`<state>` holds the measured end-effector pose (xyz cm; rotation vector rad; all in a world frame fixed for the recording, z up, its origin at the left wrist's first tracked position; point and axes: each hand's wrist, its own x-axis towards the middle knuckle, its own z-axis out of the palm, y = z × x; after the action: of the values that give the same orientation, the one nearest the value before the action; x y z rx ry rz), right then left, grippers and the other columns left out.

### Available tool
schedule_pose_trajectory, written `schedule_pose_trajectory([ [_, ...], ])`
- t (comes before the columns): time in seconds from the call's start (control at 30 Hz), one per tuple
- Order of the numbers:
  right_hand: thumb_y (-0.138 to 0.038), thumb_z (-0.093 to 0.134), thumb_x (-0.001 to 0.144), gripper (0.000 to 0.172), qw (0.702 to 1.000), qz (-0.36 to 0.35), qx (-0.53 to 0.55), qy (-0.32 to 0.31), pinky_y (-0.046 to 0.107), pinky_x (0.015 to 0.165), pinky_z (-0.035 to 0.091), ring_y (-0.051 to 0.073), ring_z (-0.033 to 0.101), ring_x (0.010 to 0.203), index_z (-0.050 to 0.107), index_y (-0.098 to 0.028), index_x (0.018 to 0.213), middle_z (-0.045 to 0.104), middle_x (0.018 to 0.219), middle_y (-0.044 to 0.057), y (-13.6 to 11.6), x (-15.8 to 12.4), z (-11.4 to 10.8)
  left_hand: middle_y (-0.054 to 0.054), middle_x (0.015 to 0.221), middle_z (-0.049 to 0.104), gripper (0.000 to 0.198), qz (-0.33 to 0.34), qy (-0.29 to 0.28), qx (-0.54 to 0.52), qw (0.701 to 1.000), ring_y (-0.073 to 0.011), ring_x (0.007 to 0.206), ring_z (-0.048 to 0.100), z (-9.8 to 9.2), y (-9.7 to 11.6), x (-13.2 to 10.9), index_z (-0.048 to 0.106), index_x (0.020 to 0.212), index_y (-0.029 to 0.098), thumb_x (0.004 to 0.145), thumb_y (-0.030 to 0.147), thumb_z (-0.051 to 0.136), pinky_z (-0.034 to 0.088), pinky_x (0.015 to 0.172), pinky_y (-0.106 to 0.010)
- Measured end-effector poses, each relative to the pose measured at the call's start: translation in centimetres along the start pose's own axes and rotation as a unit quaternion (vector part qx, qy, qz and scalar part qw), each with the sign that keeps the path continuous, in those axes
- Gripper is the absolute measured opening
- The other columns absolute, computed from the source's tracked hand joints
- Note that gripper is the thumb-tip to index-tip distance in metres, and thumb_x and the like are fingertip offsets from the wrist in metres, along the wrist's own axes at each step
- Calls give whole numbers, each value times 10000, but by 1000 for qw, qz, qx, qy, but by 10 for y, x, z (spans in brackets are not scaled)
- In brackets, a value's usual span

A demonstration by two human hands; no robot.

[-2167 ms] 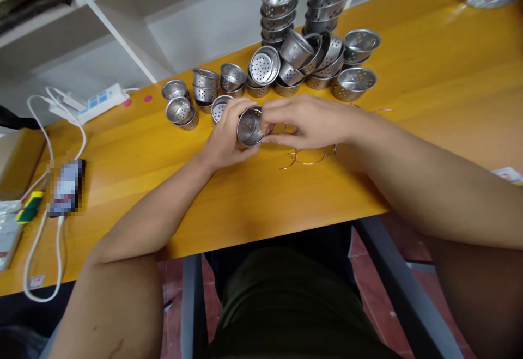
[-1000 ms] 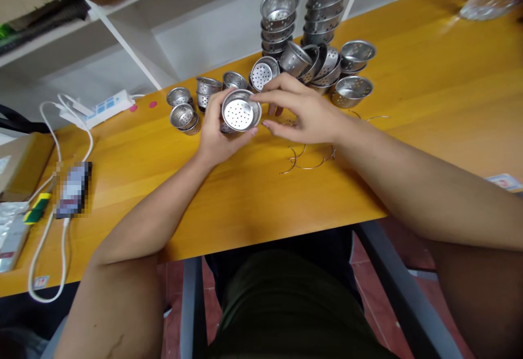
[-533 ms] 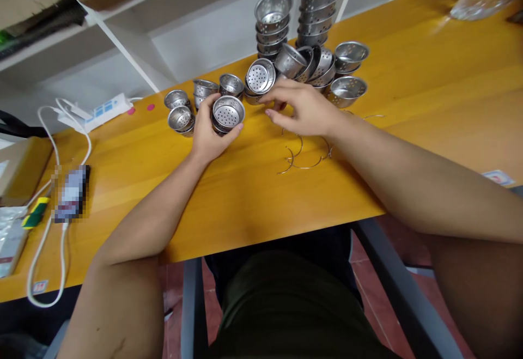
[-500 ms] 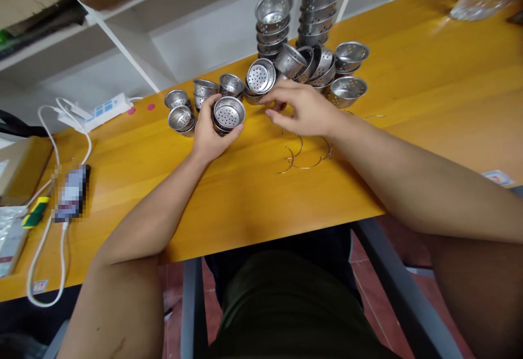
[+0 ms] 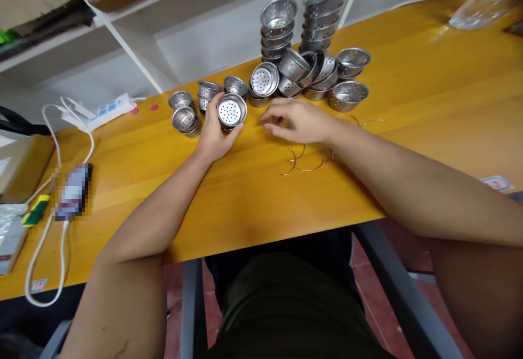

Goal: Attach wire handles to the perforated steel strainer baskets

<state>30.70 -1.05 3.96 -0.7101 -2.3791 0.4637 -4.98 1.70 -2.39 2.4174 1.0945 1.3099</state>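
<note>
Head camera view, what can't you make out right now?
All in the head view:
Held perforated cup: its left side, behind the left hand.
Right hand: some fingertips, hidden by its own curled fingers.
Wires: too thin to tell where each ends.
Device: its face, pixelated.
Clear plastic item: upper end, lost in the dark corner.

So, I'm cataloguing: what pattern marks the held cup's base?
Dotted with holes; the cup's base shows best in head view.

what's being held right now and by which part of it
The left hand holds a perforated metal cup around its outer side; nothing shows in the right hand.
</note>
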Motion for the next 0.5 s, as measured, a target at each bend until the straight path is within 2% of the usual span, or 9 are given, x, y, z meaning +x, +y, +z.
schedule_pose_trajectory([
  [0.27, -445, 702, 1222, 306, 999, -15, -12, -28, 459, 968, 637, 309, 814, 1055, 908, -254, 1342, 876, 1243, 126, -5, 1, 1, -278, 1994, 561, 1197, -11, -12, -12, 1000, -516, 1920, 565, -4, -1, 2, 407, 1927, 284, 1088, 1030, 821, 435, 1658, -705],
  [0.4, -475, 723, 1230, 401, 998, -30, 2, -58, 459, 1010, 656, 315, 856, 1105, 904, -232, 1492, 913, 1323, 157, -14, 1, 10, -275, 2026, 514, 1209, -7, -12, -20, 1000, -494, 1925, 569, 5, -8, 0, 351, 1954, 305, 1105, 1074, 739, 495, 1627, -678],
  [0.5, -460, 710, 1230, 498, 995, -40, 5, -86, 515, 1124, 688, 356, 884, 1255, 861, -199, 1626, 912, 1483, 207, -18, 2, 22, -267, 2042, 479, 1184, 3, -13, -33, 999, -477, 1942, 549, 13, -13, -2, 283, 1975, 326, 1140, 1048, 711, 492, 1628, -680],
])
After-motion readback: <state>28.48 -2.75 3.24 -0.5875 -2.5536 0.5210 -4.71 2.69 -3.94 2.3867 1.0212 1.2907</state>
